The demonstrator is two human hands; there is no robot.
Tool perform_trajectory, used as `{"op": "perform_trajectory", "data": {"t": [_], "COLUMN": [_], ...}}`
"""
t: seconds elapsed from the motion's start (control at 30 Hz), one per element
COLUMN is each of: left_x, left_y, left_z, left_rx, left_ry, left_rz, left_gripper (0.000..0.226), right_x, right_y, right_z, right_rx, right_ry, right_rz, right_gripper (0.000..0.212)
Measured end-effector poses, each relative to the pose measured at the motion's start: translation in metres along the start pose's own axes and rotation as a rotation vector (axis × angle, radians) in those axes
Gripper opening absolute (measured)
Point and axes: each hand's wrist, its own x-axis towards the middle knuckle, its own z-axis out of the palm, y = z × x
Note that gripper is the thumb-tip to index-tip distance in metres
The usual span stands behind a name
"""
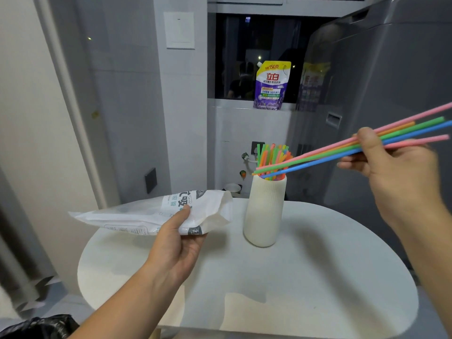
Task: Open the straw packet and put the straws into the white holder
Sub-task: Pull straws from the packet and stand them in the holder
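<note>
Straws (318, 156) in right hand (396, 167) — holder (264, 211) crowded, left hand (176, 243) grips packet (137, 214)

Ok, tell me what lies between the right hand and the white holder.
Head view: only the coloured straws the right hand grips, tips at the mouth of the white holder.
</note>
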Motion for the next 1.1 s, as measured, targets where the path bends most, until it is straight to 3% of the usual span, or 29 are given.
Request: {"op": "perform_trajectory", "data": {"t": [0.1,0.3,0.8,1.1], "left_x": [0.002,0.002,-0.003,-0.004], "left_y": [-0.003,-0.008,-0.004,-0.002], "left_z": [0.0,0.001,-0.002,-0.002], "left_rx": [0.013,0.028,0.059,0.072], "left_ry": [-0.003,-0.013,-0.011,-0.019], "left_rz": [-0.01,-0.022,-0.001,-0.008], "left_gripper": [0.019,0.02,0.027,0.021], "right_x": [0.001,0.002,0.021,0.033], "right_y": [-0.007,-0.017,-0.028,-0.043], "right_z": [0.0,0.002,0.034,0.052], "right_rx": [-0.049,-0.168,-0.391,-0.501], "right_ry": [0.029,0.03,-0.072,-0.186], "right_rz": [-0.082,-0.203,-0.25,-0.28], "right_gripper": [0.011,0.016,0.035,0.031]}}
